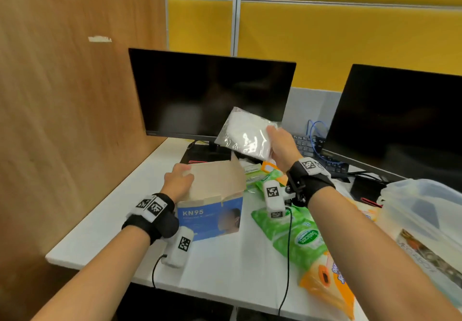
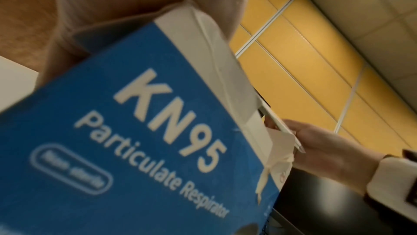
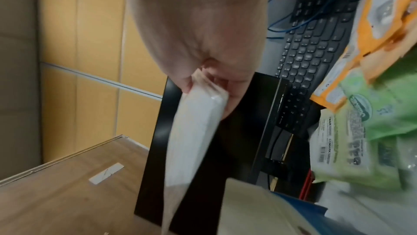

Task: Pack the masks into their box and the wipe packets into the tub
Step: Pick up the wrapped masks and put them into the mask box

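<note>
A blue KN95 mask box (image 1: 210,217) (image 2: 140,149) stands on the white desk with its brown flaps up. My left hand (image 1: 178,180) grips the box's left flap at the open top. Above and behind the box, my right hand (image 1: 281,145) (image 3: 203,46) pinches a clear bag of white masks (image 1: 246,134) (image 3: 194,131) by its right edge. Green wipe packets (image 1: 297,238) (image 3: 383,114) and orange wipe packets (image 1: 327,285) (image 3: 370,30) lie on the desk right of the box. A clear plastic tub (image 1: 425,210) sits at the far right.
Two dark monitors (image 1: 212,95) (image 1: 400,120) stand at the back, with a black keyboard (image 1: 317,150) (image 3: 309,57) and blue cable between them. A wooden partition (image 1: 62,108) walls off the left side. The desk edge (image 1: 100,265) runs near my forearms.
</note>
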Demonstrator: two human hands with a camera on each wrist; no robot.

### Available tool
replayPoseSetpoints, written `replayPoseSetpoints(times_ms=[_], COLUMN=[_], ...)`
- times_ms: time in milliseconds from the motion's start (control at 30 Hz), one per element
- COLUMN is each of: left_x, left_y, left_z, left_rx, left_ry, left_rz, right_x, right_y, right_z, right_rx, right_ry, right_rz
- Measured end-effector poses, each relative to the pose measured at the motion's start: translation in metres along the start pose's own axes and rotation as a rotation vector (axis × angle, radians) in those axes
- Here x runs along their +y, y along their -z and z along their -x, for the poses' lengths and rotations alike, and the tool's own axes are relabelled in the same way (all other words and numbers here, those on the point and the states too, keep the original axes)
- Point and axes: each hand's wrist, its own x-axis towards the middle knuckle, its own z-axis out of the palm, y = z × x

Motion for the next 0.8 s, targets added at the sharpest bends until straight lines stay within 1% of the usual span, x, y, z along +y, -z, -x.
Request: replayPoseSetpoints(times_ms=[133,167,233,267,300,367,400,433,500,567,633,700,733,800], left_x=[0.004,0.006,0.005,0.002,-0.001,0.003,0.003,0.003,0.001,0.008,0.013,0.012,0.012,0.010], left_y=[-0.003,-0.002,0.000,0.001,0.003,0.008,0.010,0.011,0.010,0.010,0.009,0.007,0.006,0.007], left_z=[0.004,0.005,0.007,0.004,0.003,0.011,0.013,0.013,0.011,0.023,0.030,0.029,0.029,0.027], left_rx=[-0.005,-0.025,-0.075,-0.097,-0.119,-0.137,-0.145,-0.157,-0.166,-0.129,-0.069,-0.022,-0.006,0.025], left_ry=[0.052,0.051,0.054,0.045,0.034,0.016,0.014,0.012,0.015,0.016,0.012,0.004,0.003,-0.001], left_rz=[0.072,0.090,0.116,0.127,0.130,0.130,0.125,0.111,0.072,0.051,0.013,-0.051,-0.075,-0.102], right_x=[-0.007,-0.007,-0.007,-0.008,-0.009,-0.014,-0.015,-0.014,-0.011,-0.002,0.015,0.036,0.046,0.055], right_y=[-0.003,-0.004,-0.009,-0.015,-0.021,-0.035,-0.043,-0.050,-0.068,-0.089,-0.109,-0.122,-0.124,-0.126], right_z=[0.013,0.015,0.022,0.025,0.029,0.034,0.037,0.041,0.047,0.050,0.052,0.052,0.051,0.052], right_rx=[-0.061,-0.102,-0.247,-0.298,-0.308,-0.262,-0.266,-0.303,-0.365,-0.385,-0.466,-0.513,-0.510,-0.545], right_ry=[-0.010,-0.005,0.029,0.063,0.128,0.314,0.385,0.416,0.442,0.399,0.305,0.172,0.097,0.009], right_rz=[0.049,0.056,0.114,0.218,0.399,0.904,1.122,1.278,1.471,1.515,1.531,1.528,1.502,1.343])
